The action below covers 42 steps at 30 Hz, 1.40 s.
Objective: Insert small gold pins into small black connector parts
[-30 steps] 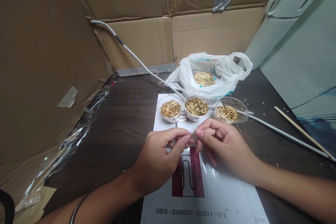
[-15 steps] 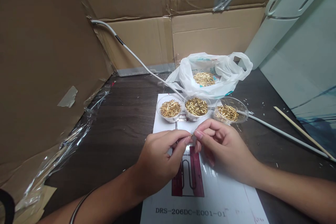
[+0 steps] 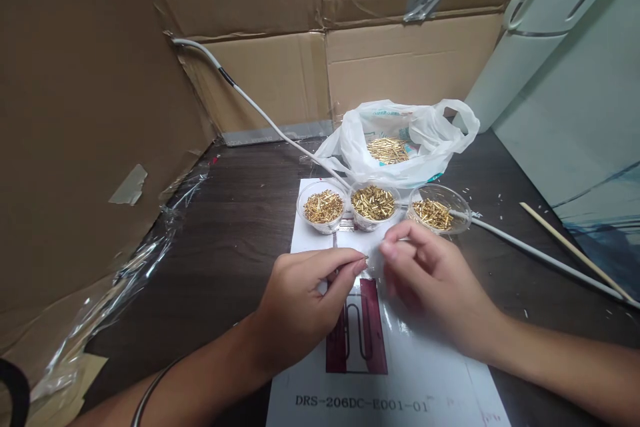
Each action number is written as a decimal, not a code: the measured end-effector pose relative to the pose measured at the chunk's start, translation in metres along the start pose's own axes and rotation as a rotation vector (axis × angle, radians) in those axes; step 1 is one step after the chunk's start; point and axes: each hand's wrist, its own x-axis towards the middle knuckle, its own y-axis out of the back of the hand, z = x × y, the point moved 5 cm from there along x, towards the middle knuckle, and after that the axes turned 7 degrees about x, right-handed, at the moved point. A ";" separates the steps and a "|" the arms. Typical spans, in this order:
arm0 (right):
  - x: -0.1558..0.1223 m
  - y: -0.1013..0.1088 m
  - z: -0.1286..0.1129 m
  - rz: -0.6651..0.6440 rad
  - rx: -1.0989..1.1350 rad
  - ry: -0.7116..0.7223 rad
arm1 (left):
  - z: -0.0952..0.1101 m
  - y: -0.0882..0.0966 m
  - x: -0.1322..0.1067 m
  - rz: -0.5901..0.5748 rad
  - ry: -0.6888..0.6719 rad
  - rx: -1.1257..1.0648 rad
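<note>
My left hand (image 3: 307, 297) is closed, thumb and forefinger pinching a tiny brass-coloured pin (image 3: 366, 257) whose tip just shows beyond the fingertips. A short gap to the right separates it from my right hand (image 3: 433, 280), slightly blurred, with loosely curled fingers and nothing visible in them. Just beyond the hands stand three clear plastic cups holding small gold metal parts: a left cup (image 3: 323, 229), a middle cup (image 3: 371, 223) and a right cup (image 3: 463, 205), which is tilted. My right fingertips are nearest the middle and right cups. Beneath the hands lies a printed white sheet (image 3: 425, 373).
Behind the cups, an open white plastic bag (image 3: 345, 140) holds many gold pins. A white cable (image 3: 265, 113) runs diagonally across the dark table (image 3: 225, 213). On the right lie a thin wooden stick (image 3: 565, 243) and small white scraps. Cardboard walls (image 3: 260, 80) enclose the back and left.
My right hand has drawn back to the right, away from the pin and my left fingertips. My left hand keeps its pinch in nearly the same place.
</note>
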 end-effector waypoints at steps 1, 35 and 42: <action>-0.003 0.002 -0.008 -0.002 -0.183 0.074 | -0.001 0.000 0.000 0.001 0.013 0.005; 0.001 0.005 0.002 0.022 -0.289 0.121 | -0.009 -0.005 0.001 -0.077 0.164 -0.152; 0.005 0.003 0.002 0.012 -0.090 0.183 | -0.005 -0.005 0.002 -0.091 0.113 -0.157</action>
